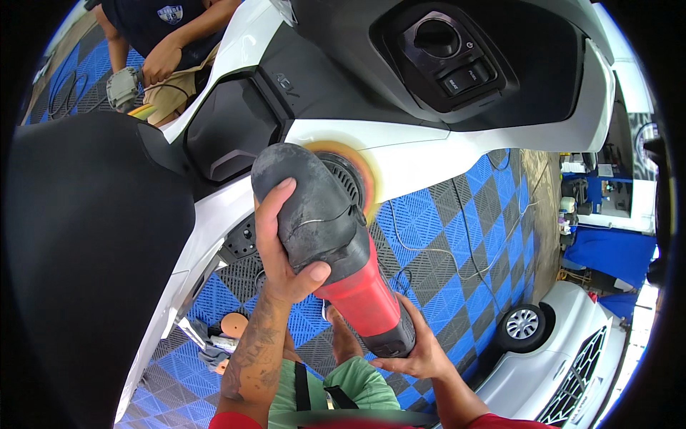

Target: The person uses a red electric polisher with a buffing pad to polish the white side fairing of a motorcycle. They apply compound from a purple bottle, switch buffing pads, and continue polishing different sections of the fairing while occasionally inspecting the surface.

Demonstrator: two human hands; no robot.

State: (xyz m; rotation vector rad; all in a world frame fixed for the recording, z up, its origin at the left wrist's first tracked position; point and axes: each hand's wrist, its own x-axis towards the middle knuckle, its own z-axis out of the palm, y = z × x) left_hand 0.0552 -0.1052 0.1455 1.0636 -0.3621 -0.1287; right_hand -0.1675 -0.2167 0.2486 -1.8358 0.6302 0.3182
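Note:
A red and black electric polisher (359, 289) lies across the view, held in both my hands. My left hand (284, 257) wraps around its black head, the thumb and a finger showing on top. At the rear end, my right hand (418, 348) grips the black part of the body. The polisher's yellowish round pad (370, 177) is against or just over the white body panel (407, 155) of a scooter; actual contact is hidden. Behind the head is the scooter's black centre cover (236, 128). The black seat (96, 225) fills the left side.
Across the scooter, another person (161, 59) holds a grey power tool (123, 88). Cables (455, 257) run over the blue and black floor tiles (418, 214). Spare pads (234, 324) and a cloth lie below the scooter. A silver vehicle (536, 359) stands at lower right.

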